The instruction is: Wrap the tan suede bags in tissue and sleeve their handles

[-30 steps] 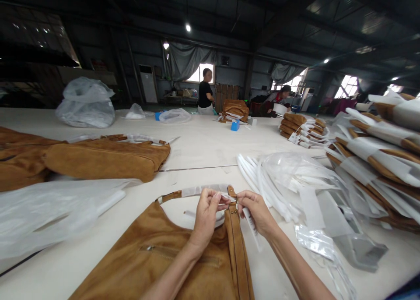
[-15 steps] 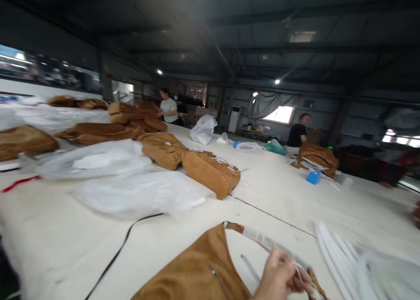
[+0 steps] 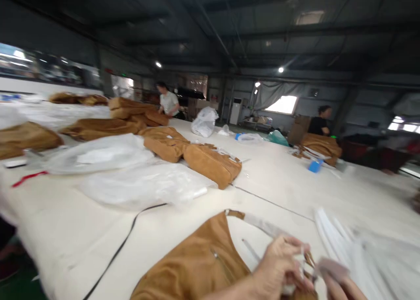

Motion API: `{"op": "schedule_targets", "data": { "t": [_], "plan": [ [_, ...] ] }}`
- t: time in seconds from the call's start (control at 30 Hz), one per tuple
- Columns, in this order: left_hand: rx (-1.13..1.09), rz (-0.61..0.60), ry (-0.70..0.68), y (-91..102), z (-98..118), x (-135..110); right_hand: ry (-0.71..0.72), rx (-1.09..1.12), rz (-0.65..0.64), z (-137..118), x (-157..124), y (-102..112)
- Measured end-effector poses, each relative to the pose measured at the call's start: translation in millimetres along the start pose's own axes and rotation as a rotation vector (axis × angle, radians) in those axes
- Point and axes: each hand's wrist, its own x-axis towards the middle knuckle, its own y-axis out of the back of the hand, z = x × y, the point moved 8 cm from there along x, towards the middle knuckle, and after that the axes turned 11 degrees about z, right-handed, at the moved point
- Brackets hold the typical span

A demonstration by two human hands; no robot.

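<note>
A brown suede-like handbag (image 3: 193,256) lies on the white table in front of me, its shoulder strap (image 3: 262,223) arched to the right and partly covered in thin whitish wrapping. My left hand (image 3: 280,265) is closed, its fingers pinched on the wrapped strap near the strap's right end. Close by on the right is my right hand (image 3: 341,280), smeared by motion and cut off by the lower edge, so its grip does not show. Inside the strap's loop a thin pencil-like stick (image 3: 251,249) rests on the table.
White foam-like strips (image 3: 334,243) and clear plastic lie to the right. Plastic bags (image 3: 147,186) and several brown bags (image 3: 213,164) spread across the left and middle. A black cord (image 3: 126,238) crosses the table. Two people (image 3: 169,100) stand at the far side.
My right hand has come into view beside the left, which remains at the strap. The view has shifted slightly. The far-right person has moved rightward behind a brown bag.
</note>
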Motion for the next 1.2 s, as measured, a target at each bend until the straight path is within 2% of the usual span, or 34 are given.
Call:
{"op": "schedule_targets", "data": {
  "t": [0.07, 0.1, 0.17, 0.27, 0.37, 0.5, 0.63, 0.77, 0.97, 1.07, 1.2],
  "plan": [
    [0.051, 0.007, -0.024, -4.0, 12, -12, -0.017, -0.096, 0.051, -7, -10, 30],
    [0.052, 0.001, -0.01, -4.5, 15, -15, 0.004, -0.151, 0.062, -14, -12, 38],
    [0.026, 0.01, 0.017, -1.6, 19, -15, 0.09, -0.184, 0.004, -30, -11, 40],
    [-0.022, 0.032, 0.064, 3.8, 17, -11, 0.259, -0.214, -0.078, -49, -7, 34],
    [-0.053, 0.056, 0.093, 6.8, 15, -9, 0.373, -0.326, -0.178, -56, -6, 27],
    [0.0, 0.064, 0.075, 7.7, 20, -7, 0.485, -0.532, -0.308, -64, -8, 15],
    [0.088, 0.032, 0.031, 7.3, 29, -6, 0.581, -0.807, -0.381, -70, -5, 2],
    [0.216, 0.012, -0.075, 7.4, 44, -5, 0.663, -1.015, -0.42, -73, -3, -8],
    [0.417, -0.041, -0.203, 1.7, 54, -5, 0.735, -1.125, -0.513, -77, -5, -27],
    [0.524, -0.091, -0.283, -3.0, 55, -8, 0.717, -1.172, -0.549, -75, -4, -34],
    [0.799, -0.097, -0.515, -4.0, 57, -11, 0.646, -1.212, -0.533, -65, -3, -35]
  ]
}}
